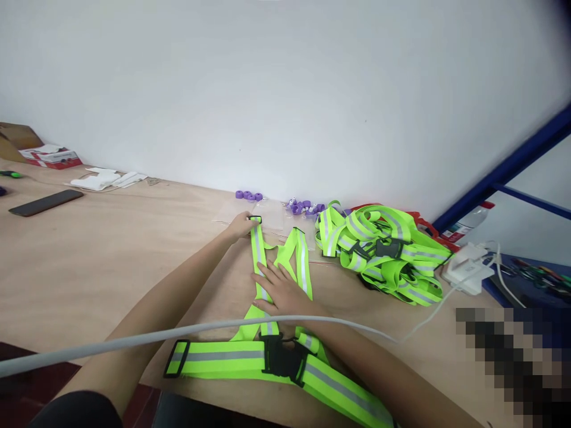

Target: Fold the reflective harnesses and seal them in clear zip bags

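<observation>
A neon-yellow reflective vest [225, 355] made of straps with grey stripes lies spread on the wooden table in front of me. At the far end of one shoulder strap, my left hand [243, 224] pinches the strap by its small black slider. My right hand [281, 288] rests flat on the same strap lower down, fingers spread. Nearer to me, a black side-release buckle [283, 358] joins the waist belt, and a black slider [177, 358] sits at the belt's left end. The belt's right end runs under my right forearm, partly hidden.
A heap of similar vests [383, 249] lies to the right, by a white power adapter [468, 267]. Purple rolls [306, 207] and clear bags [270, 213] lie by the wall. A white cable [214, 326] crosses before me. Far left are a dark flat bar [47, 202] and papers [104, 178].
</observation>
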A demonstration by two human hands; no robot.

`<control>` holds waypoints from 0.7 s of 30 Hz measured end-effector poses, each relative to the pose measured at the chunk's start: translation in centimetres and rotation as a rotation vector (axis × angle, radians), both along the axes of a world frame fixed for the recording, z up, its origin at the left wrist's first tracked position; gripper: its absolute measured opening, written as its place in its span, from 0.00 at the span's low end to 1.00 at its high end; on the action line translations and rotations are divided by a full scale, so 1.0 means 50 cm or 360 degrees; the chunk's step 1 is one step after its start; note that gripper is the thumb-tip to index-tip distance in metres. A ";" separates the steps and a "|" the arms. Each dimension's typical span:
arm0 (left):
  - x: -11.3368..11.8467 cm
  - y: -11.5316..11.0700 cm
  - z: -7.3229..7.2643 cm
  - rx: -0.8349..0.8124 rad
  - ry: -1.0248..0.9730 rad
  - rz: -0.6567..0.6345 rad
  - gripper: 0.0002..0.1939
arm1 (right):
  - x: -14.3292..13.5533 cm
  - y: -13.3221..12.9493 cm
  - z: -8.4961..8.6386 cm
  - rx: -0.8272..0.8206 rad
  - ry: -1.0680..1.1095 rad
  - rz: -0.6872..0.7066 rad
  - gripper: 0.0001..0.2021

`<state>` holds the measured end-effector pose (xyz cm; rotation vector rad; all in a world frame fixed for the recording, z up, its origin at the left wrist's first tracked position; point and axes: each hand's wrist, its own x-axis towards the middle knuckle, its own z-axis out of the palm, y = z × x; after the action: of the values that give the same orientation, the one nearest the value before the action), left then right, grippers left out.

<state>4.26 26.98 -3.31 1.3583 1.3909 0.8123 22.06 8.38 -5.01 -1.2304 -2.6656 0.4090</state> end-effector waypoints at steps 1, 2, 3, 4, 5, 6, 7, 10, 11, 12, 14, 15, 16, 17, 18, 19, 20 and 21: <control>-0.001 -0.005 -0.005 -0.0018 -0.0108 0.0014 0.15 | 0.004 0.000 0.002 0.0012 0.0026 0.0014 0.30; -0.003 -0.010 -0.010 -0.0028 -0.0222 0.0023 0.15 | 0.009 0.002 0.006 0.0030 0.0058 0.0027 0.29; -0.006 -0.016 -0.014 -0.0029 -0.0340 0.0027 0.14 | 0.016 0.004 0.011 0.0059 0.0103 0.0033 0.27; -0.010 -0.021 -0.019 -0.0020 -0.0459 0.0029 0.15 | 0.024 0.007 0.018 0.0104 0.0163 0.0021 0.25; -0.013 -0.025 -0.023 -0.0007 -0.0572 0.0030 0.16 | 0.033 0.012 0.025 0.0164 0.0232 -0.0007 0.22; -0.016 -0.029 -0.026 0.0007 -0.0676 0.0029 0.18 | 0.040 0.019 0.033 0.0229 0.0301 -0.0047 0.19; -0.019 -0.032 -0.028 0.0020 -0.0767 0.0025 0.20 | 0.047 0.027 0.041 0.0281 0.0369 -0.0095 0.17; -0.022 -0.037 -0.028 0.0055 -0.0969 -0.0014 0.24 | 0.054 0.068 0.058 0.0314 0.0521 -0.0243 0.12; -0.021 -0.038 -0.026 0.0073 -0.1018 -0.0034 0.24 | 0.051 0.088 0.061 0.0298 0.0553 -0.0295 0.12; -0.020 -0.039 -0.023 0.0096 -0.1061 -0.0055 0.25 | 0.047 0.110 0.063 0.0282 0.0584 -0.0357 0.13; -0.016 -0.042 -0.014 0.0151 -0.1124 -0.0097 0.26 | 0.034 0.163 0.064 0.0260 0.0649 -0.0507 0.17; -0.013 -0.044 -0.009 0.0182 -0.1145 -0.0115 0.26 | 0.026 0.190 0.065 0.0238 0.0687 -0.0589 0.18; -0.011 -0.046 -0.003 0.0214 -0.1159 -0.0131 0.26 | 0.019 0.216 0.066 0.0202 0.0721 -0.0653 0.19; -0.009 -0.047 0.002 0.0246 -0.1168 -0.0143 0.25 | 0.012 0.241 0.067 0.0156 0.0750 -0.0690 0.18; -0.007 -0.049 0.007 0.0277 -0.1173 -0.0151 0.25 | 0.006 0.262 0.069 0.0104 0.0776 -0.0706 0.15; -0.006 -0.050 0.011 0.0305 -0.1174 -0.0156 0.24 | 0.000 0.279 0.071 0.0053 0.0798 -0.0706 0.11; -0.004 -0.051 0.014 0.0330 -0.1174 -0.0154 0.24 | -0.004 0.292 0.074 0.0008 0.0820 -0.0697 0.07; -0.003 -0.052 0.015 0.0350 -0.1170 -0.0149 0.24 | -0.008 0.302 0.076 -0.0028 0.0844 -0.0688 0.07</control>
<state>4.10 24.39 -2.56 1.0996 0.6730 1.2661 21.66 23.48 -1.19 -1.4153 -1.9032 0.5877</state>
